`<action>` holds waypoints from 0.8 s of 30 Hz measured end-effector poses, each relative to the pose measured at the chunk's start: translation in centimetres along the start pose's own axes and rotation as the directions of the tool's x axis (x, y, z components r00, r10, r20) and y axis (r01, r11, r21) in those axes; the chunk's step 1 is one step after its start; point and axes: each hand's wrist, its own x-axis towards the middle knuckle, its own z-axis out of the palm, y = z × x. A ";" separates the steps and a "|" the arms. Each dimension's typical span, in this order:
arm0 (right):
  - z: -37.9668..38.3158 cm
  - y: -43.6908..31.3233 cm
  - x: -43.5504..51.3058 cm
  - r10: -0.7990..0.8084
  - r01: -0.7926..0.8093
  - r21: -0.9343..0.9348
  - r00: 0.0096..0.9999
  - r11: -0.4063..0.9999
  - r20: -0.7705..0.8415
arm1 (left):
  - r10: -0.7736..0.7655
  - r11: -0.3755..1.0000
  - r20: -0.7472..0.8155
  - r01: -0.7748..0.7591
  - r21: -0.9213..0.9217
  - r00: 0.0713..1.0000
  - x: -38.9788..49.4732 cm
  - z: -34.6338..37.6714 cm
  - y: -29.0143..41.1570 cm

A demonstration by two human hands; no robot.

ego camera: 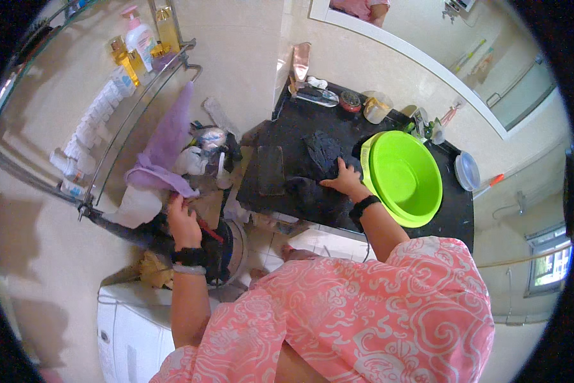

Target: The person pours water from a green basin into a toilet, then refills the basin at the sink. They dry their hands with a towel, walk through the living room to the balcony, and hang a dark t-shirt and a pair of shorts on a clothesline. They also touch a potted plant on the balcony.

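Observation:
My right hand [345, 181] rests with spread fingers on a dark crumpled cloth [324, 152] on the black countertop [263, 131]. More dark cloth lies just left of it and below. My left hand [184, 222] is raised at the left, its fingertips near the lower edge of a purple towel [165, 139] hanging from a metal rail. Something red shows beside that hand; whether the fingers hold anything cannot be told. A dark flat rectangular object [270, 170] lies left of the cloth. Nested green plastic basins [404, 177] stand right of my right hand.
A hairbrush-like red round item [349, 101], a plastic container [377, 109] and a tray [321, 95] line the counter's back. A glass shelf with bottles [139, 38] is on the left wall. Clear lidded bowls [467, 171] sit at right. A white appliance [136, 330] stands at lower left.

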 end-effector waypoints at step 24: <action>0.6 -10.6 -4.6 -0.695 0.632 0.332 0.711 0.700 0.110 | -0.169 0.757 -0.389 -0.134 -0.639 0.906 -45.9 2.7 -4.8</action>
